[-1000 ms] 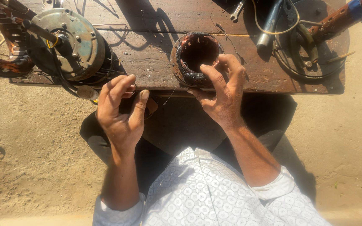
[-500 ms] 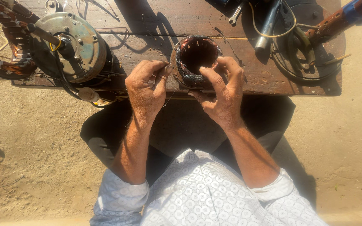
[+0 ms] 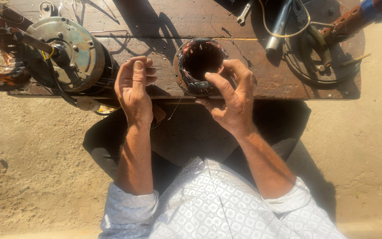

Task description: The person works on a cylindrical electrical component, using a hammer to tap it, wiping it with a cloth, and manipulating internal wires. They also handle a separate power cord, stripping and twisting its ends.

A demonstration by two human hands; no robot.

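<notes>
So, hands at the stator ring

Nearest me, my left hand (image 3: 133, 88) is loosely curled at the bench edge; can't tell if it's pinching anything. My right hand (image 3: 231, 95) is clamped on the rim of the round stator ring (image 3: 198, 64), which sits on the wooden board (image 3: 155, 17). Further left sits a grey motor housing (image 3: 67, 51).

Low wooden bench (image 3: 164, 17), dark and worn, set on sandy ground (image 3: 32, 177). At the near edge, middle: ring-shaped stator core (image 3: 200, 65) with copper windings. Left: round metal motor housing (image 3: 69, 53), overhanging the near edge. Far right: coiled cable (image 3: 315, 62), a metal tube (image 3: 279, 26), a small spanner (image 3: 244, 13).
</notes>
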